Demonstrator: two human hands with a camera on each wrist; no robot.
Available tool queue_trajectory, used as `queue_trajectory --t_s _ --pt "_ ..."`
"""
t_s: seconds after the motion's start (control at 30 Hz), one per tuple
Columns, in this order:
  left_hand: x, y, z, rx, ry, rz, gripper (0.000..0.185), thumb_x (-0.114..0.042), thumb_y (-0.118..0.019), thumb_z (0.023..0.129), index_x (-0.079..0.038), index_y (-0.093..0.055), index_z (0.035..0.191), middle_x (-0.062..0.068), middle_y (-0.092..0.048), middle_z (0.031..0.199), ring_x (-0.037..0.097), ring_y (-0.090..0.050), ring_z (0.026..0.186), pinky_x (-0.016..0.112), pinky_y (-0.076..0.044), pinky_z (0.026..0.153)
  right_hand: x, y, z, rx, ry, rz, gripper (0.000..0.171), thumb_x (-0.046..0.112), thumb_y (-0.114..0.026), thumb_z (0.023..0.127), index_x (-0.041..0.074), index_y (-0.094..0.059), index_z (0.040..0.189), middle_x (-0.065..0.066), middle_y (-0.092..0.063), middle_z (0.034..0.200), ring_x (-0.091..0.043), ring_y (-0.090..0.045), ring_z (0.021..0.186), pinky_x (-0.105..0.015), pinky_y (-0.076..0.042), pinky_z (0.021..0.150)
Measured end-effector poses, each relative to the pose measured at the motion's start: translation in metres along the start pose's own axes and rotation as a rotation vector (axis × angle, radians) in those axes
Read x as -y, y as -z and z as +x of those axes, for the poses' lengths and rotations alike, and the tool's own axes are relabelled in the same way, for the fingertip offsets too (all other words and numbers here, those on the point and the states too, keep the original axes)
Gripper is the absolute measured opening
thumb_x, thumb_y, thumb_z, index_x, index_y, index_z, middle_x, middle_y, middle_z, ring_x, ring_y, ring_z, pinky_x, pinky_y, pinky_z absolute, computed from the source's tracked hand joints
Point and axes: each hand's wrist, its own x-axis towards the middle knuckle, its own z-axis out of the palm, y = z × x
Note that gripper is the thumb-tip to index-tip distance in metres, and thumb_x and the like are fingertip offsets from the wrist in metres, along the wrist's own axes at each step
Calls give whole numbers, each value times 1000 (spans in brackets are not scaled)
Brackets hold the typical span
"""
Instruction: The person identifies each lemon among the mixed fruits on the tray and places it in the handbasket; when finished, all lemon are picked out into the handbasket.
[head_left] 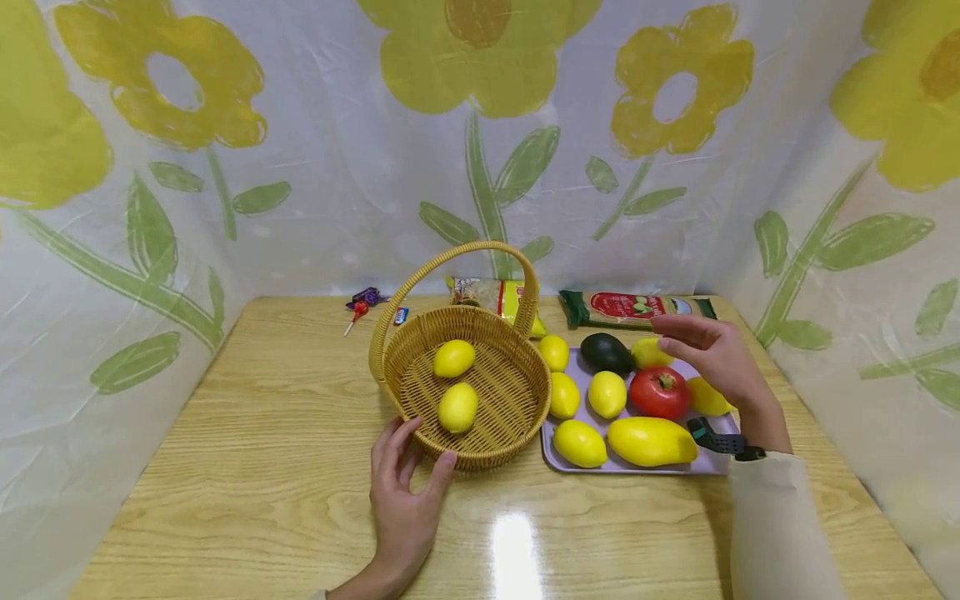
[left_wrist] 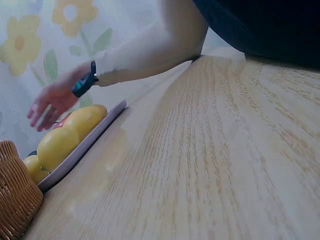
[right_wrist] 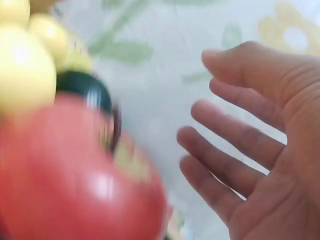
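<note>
Hovering over tomato [head_left: 659,392], right hand [head_left: 716,354] fingers apart; left hand [head_left: 405,492] steadies basket [head_left: 480,450], fingers relaxed.

Light wood-grain tabletop [head_left: 262,467] enclosed on three sides by translucent white plastic sheeting [head_left: 337,167] printed with yellow flowers, green leaves; overhead light glare reflected near front edge.

The head camera is looking down from above at the wooden table [head_left: 285,467]. The left wrist camera is skimming low along it. The right wrist camera is sitting close against the round red tomato [right_wrist: 70,175], which all three views are sharing.
</note>
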Motion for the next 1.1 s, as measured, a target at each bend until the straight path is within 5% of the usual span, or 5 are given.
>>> queue_trajectory --t_s 0.13,0.27,0.4,0.57,1.1 --pt "-1 0 0 4 1 5 61 1 -83 95 -2 -58 151 20 -34 167 44 -47 147 22 -48 122 -24 7 -1 4 -42 -63 49 24 -75 107 3 -65 150 -21 -71 144 1 -70 112 -6 -55 92" --pt "-2 0 0 9 -7 3 62 2 -82 95 3 -56 152 22 -33 167 46 -48 146 22 -49 121 -38 7 2 38 -33 -132 49 18 -75 106 1 -64 151 -27 -68 146 -30 -73 123 -2 -52 92" --pt "-2 0 0 9 -16 -2 62 2 -82 96 2 -57 152 24 -33 167 45 -50 145 22 -49 121 -39 4 4 58 -44 -221 46 12 -75 105 2 -65 149 -27 -67 147 -49 -67 130 -26 -62 104" --pt "-2 0 0 7 -5 4 60 1 -82 96 -8 -60 151 22 -33 167 44 -50 145 22 -49 121 -35 1 5 84 -122 -271 47 13 -73 107 5 -63 152 -27 -61 152 -51 -62 132 -65 -57 110" --pt "-2 1 0 14 15 8 60 0 -82 96 -13 -61 150 16 -32 168 43 -46 148 21 -47 122 -34 -1 6 36 -111 -367 46 21 -68 110 0 -60 150 -30 -67 141 -51 -65 126 -69 -57 110"
